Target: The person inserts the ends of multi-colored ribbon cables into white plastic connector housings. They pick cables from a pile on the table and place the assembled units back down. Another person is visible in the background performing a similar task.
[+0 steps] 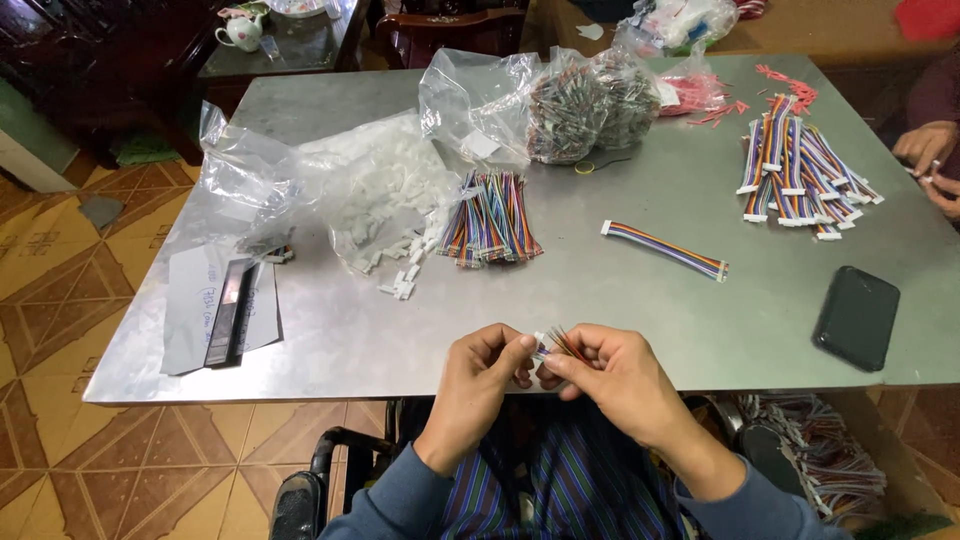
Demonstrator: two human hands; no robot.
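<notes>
Both my hands meet just past the near edge of the metal table (330,340). My left hand (480,375) pinches a small white connector between thumb and fingers. My right hand (610,375) holds a short bundle of multicoloured wires (562,343) whose ends point at that connector. The wire ends and the connector touch between my fingertips. My palms hide most of the wire bundle.
A bundle of coloured wires (492,218) lies beside spilled white connectors (395,215) from a clear bag. One finished ribbon cable (665,249) lies mid-table, a pile of finished cables (797,175) at the right. A black phone (856,317) lies near another person's hands (932,160).
</notes>
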